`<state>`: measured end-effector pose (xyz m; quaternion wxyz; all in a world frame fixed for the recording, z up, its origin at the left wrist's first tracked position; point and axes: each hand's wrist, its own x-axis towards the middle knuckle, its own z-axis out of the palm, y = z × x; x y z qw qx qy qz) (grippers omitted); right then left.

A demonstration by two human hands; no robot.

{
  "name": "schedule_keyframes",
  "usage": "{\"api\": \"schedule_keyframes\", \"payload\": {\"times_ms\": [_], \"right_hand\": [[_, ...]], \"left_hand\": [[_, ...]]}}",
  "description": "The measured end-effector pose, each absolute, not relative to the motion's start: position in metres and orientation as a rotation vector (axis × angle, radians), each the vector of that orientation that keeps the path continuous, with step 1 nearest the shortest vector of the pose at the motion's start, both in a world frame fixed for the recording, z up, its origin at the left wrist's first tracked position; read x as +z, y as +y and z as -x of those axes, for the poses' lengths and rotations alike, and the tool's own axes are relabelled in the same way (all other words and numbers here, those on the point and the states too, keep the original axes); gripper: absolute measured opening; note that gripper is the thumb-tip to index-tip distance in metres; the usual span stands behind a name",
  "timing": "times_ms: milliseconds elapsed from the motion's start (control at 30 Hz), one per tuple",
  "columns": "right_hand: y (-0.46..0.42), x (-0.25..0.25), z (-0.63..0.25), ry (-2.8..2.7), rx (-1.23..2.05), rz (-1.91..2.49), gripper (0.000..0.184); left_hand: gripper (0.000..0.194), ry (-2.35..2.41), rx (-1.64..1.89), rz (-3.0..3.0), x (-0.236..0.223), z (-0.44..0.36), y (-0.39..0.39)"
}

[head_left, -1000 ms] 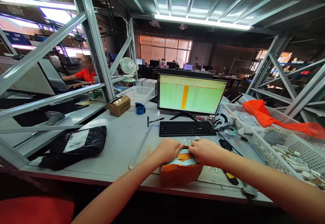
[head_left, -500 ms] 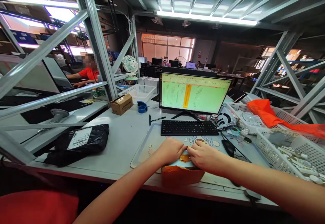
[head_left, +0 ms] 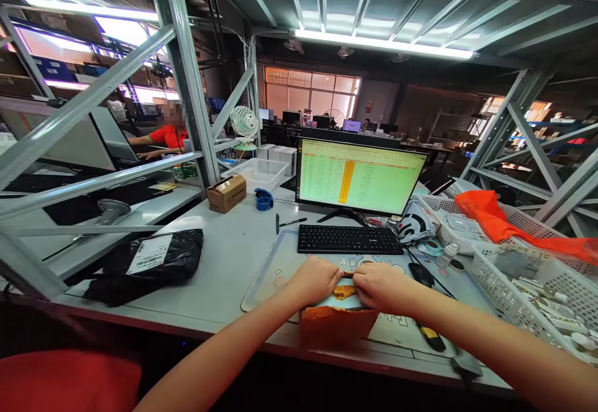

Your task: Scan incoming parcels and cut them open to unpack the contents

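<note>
In front of me at the desk's near edge stands a small orange-brown cardboard box (head_left: 337, 330) with a ragged near edge. Its top looks pale, with a torn orange-brown patch (head_left: 344, 292) in it. My left hand (head_left: 317, 280) is closed with its fingers curled at the left of the box's far top edge. Opposite it, my right hand (head_left: 377, 286) is closed on the right part of the same edge. The thumbs come close together, and a brown strip shows between the hands. The fingertips are partly hidden.
Behind the box are a keyboard (head_left: 350, 239) and a monitor (head_left: 359, 172). A black wrapped parcel (head_left: 182, 256) lies left. A yellow-black cutter (head_left: 430, 336), a mouse (head_left: 420, 273) and white baskets (head_left: 498, 284) are right. A person in red (head_left: 168, 138) sits beyond the frame at left.
Both hands stay at the box's far top edge; my right-hand fingers have curled down closer to it. The torn patch looks more crumpled. The cutter shows more beside my right forearm.
</note>
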<state>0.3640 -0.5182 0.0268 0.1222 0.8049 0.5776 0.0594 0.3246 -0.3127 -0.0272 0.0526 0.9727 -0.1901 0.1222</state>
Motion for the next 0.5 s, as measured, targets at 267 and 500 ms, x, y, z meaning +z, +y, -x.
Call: {"api": "schedule_keyframes", "payload": {"times_ms": [267,500], "right_hand": [[-0.506,0.022,-0.371,1.81,0.202,-2.11,0.008],[-0.501,0.011,-0.374,1.867,0.291,-2.192,0.015]], "left_hand": [[0.045,-0.534,0.344,-2.935,-0.028,-0.327,-0.314],[0.059,-0.472,0.331,-2.853,-0.027,-0.325,-0.31]]}}
